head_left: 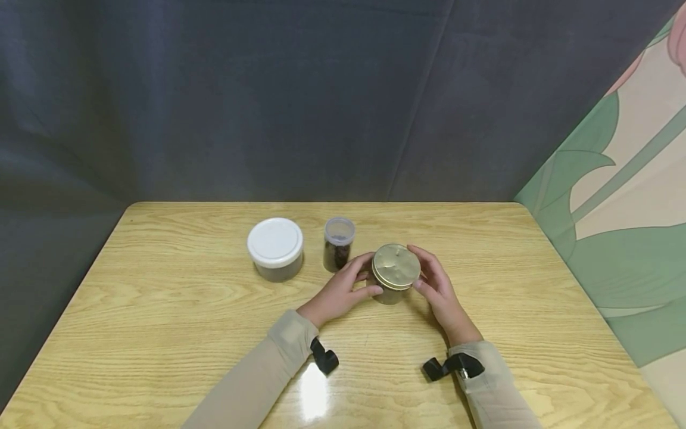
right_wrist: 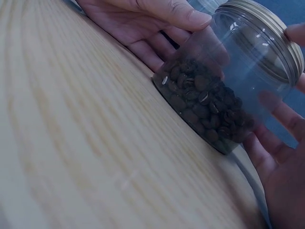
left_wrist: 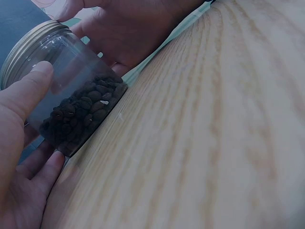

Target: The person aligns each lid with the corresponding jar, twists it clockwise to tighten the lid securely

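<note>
A clear jar with a gold screw lid stands upright on the wooden table, part filled with dark coffee beans. From the left, my left hand grips its side, thumb on the front of the clear wall and fingers behind. My right hand holds the jar from the right, thumb and fingertips at the lid's rim and other fingers along the wall. In the right wrist view, the beans fill roughly the lower half of the jar. The lid's top looks dented.
Just left of the jar stands a smaller clear container with dark contents and a translucent top. Farther left sits a wide tub with a white lid. A dark curtain hangs behind the table; a leaf-patterned panel borders the right.
</note>
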`<state>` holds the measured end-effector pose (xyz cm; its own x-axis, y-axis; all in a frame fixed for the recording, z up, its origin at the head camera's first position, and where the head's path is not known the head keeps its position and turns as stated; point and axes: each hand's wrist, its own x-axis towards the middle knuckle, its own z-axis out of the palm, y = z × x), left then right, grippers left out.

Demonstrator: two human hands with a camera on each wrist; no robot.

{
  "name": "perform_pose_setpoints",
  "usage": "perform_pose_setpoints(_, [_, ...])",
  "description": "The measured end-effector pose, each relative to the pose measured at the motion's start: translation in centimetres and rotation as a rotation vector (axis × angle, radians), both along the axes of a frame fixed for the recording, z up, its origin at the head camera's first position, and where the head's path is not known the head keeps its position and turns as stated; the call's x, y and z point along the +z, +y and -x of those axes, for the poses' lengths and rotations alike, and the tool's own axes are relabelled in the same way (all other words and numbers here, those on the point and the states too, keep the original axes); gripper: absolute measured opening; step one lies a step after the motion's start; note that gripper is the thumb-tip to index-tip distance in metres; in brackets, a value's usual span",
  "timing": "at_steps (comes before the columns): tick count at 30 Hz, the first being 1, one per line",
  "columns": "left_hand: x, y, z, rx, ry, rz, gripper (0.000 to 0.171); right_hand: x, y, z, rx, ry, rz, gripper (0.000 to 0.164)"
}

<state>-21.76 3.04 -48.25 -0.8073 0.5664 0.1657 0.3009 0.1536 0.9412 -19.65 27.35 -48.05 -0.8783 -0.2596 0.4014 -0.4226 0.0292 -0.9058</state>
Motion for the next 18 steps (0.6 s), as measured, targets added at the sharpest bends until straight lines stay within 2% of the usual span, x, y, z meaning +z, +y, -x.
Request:
perform_pose_setpoints(8, [-0.01, -0.08, -0.03, -0.001, -0.003, 0.007, 0.072, -0.26, -0.04, 0.18, 0.060, -0.008, 0.088, 0.063])
perform_pose_setpoints(18, [-0.11, -0.08, 0.01, -0.006, 0.001, -0.003, 0.072, -0.28, -0.05, 0.09, 0.051, -0.004, 0.095, 0.065])
